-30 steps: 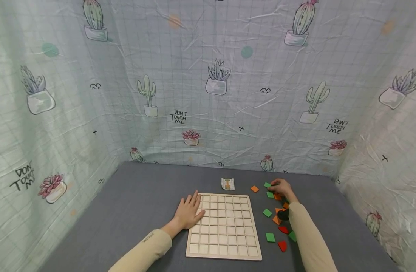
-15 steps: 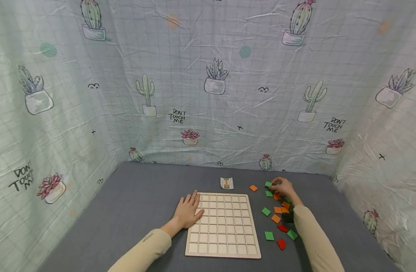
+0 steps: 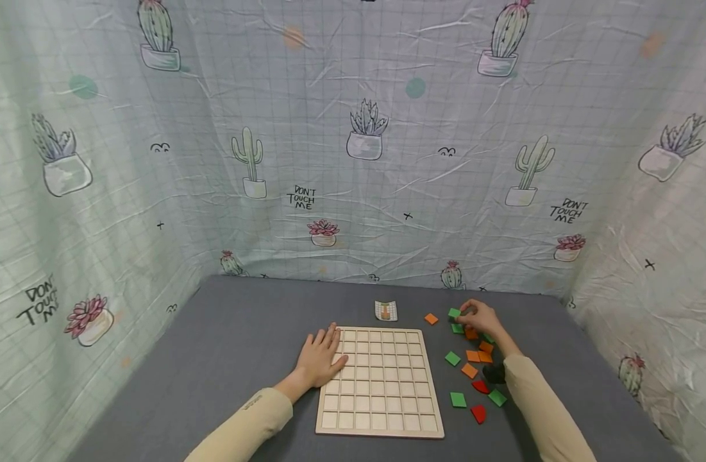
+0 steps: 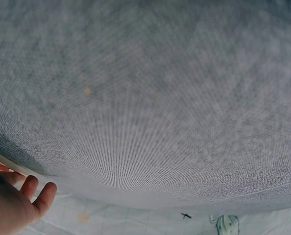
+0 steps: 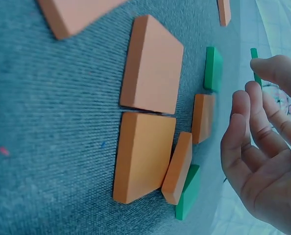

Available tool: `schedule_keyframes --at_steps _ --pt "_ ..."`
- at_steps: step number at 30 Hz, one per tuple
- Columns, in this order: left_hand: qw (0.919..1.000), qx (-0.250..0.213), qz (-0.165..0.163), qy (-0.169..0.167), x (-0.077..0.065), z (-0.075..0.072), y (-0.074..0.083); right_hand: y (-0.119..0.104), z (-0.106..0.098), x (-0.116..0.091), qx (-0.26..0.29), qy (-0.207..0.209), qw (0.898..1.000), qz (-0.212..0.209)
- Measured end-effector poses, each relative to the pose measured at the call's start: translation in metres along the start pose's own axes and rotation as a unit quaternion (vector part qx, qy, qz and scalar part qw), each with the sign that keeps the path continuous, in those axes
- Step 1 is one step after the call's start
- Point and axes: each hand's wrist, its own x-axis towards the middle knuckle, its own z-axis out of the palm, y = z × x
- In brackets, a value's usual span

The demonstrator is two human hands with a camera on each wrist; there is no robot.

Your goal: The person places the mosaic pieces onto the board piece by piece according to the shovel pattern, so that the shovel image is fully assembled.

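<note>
My right hand pinches a green tile edgewise. My left hand, fingers straight, likely steadies the grid board.

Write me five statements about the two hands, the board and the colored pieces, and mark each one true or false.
1. The right hand pinches a green tile. True.
2. A small printed card lies on the near side of the wooden board, by the sleeves. False: it lies beyond the board's far edge.
3. The left hand grips a red piece. False: it rests on the board's left edge, with its fingers extended.
4. Two red pieces lie to the right of the board. True.
5. The orange tiles sit in the board's cells. False: they lie on the table, to the right of the board.
</note>
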Motion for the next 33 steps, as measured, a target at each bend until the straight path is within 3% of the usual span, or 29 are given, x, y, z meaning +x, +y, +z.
schedule_keyframes --at_steps 11,21,33 --pt "0.9999 0.008 0.000 0.009 -0.001 0.000 0.001 -0.010 0.006 -0.014 -0.012 -0.006 0.998 -0.058" --pt "0.9998 0.016 -0.006 -0.003 0.000 0.000 0.001 -0.029 0.021 -0.034 0.000 -0.017 0.995 -0.102" --pt "0.9998 0.012 0.000 0.017 -0.001 0.002 0.001 -0.047 0.048 -0.043 0.005 -0.067 0.986 -0.155"
